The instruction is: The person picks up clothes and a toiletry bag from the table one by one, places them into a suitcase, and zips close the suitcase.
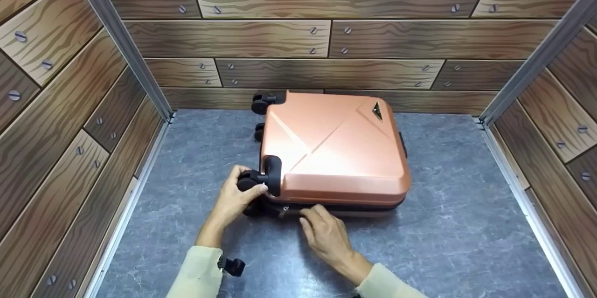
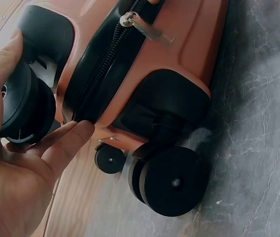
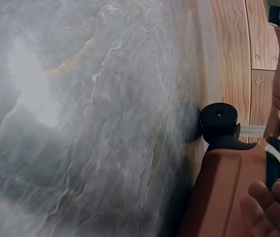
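An orange hard-shell suitcase (image 1: 336,149) lies flat, its black wheels toward the left. My left hand (image 1: 232,202) grips the near upper wheel (image 2: 24,106), thumb on one side and fingers curled round the other. Along the near side runs a black zipper (image 2: 100,74), with a metal zipper pull (image 1: 283,211) hanging from its slider close to the wheel end. Just right of that pull, my right hand (image 1: 329,237) is at the zipper seam with fingers loosely bent. Nothing shows in its grasp. In the left wrist view, only its fingertip appears by the slider.
Grey marbled floor (image 1: 466,204) lies under the suitcase. Wood-patterned walls (image 1: 326,37) stand behind and on both sides, with metal rails (image 1: 128,209) along the edges. A lower wheel (image 2: 174,180) rests near the floor.
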Demonstrator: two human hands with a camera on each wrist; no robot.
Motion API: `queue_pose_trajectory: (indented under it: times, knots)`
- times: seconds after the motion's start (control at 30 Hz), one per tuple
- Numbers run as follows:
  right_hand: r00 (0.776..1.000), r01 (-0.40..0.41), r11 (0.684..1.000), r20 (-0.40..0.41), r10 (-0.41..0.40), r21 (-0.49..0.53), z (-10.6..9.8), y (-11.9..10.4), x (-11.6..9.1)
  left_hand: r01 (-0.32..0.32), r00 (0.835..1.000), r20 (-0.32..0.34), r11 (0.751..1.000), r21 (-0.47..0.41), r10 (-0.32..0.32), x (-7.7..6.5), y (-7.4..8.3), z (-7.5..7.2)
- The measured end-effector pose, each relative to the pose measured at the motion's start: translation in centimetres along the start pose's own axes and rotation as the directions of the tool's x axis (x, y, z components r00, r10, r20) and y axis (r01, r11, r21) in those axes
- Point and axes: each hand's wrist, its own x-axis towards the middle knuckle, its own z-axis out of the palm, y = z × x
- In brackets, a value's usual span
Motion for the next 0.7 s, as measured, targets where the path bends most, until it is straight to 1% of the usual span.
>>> queue_pose_trajectory:
  times: [0.1,0.2,0.27,0.4,0.5,0.53,0.63,0.7]
  knots:
    - [0.997,-0.032,0.999,-0.063,0.034,0.024,-0.8,0.5,0.0,-0.012,1.0,-0.002,1.0,-0.025,0.012,0.0,-0.1,0.0]
    - [0.989,-0.062,0.997,-0.129,0.068,0.046,-1.9,1.1,0.1,-0.031,0.999,-0.01,0.999,-0.034,0.031,-0.1,0.0,-0.1]
    - [0.981,-0.078,0.996,-0.175,0.086,0.052,-2.8,1.6,0.2,-0.042,0.999,-0.016,0.999,-0.027,0.041,-0.2,0.0,-0.1]
    - [0.959,-0.075,0.997,-0.271,0.081,0.034,-4.6,2.9,0.5,-0.049,0.999,-0.021,0.999,-0.019,0.049,-0.2,0.2,-0.1]
    - [0.932,-0.084,0.996,-0.354,0.08,0.005,-6.1,4.1,0.8,-0.047,0.999,-0.019,0.999,-0.021,0.047,-0.1,0.2,-0.1]
    - [0.922,-0.102,0.995,-0.376,0.095,0.002,-6.5,4.5,0.9,-0.049,0.999,-0.021,0.999,-0.023,0.048,-0.1,0.3,-0.1]
    - [0.885,-0.208,0.978,-0.427,0.185,-0.008,-7.7,5.6,0.9,-0.062,0.998,-0.033,0.998,-0.025,0.061,-0.1,0.4,0.0]
    - [0.864,-0.297,0.955,-0.43,0.261,-0.018,-8.3,6.2,0.7,-0.072,0.997,-0.041,0.997,-0.029,0.071,0.0,0.5,0.0]
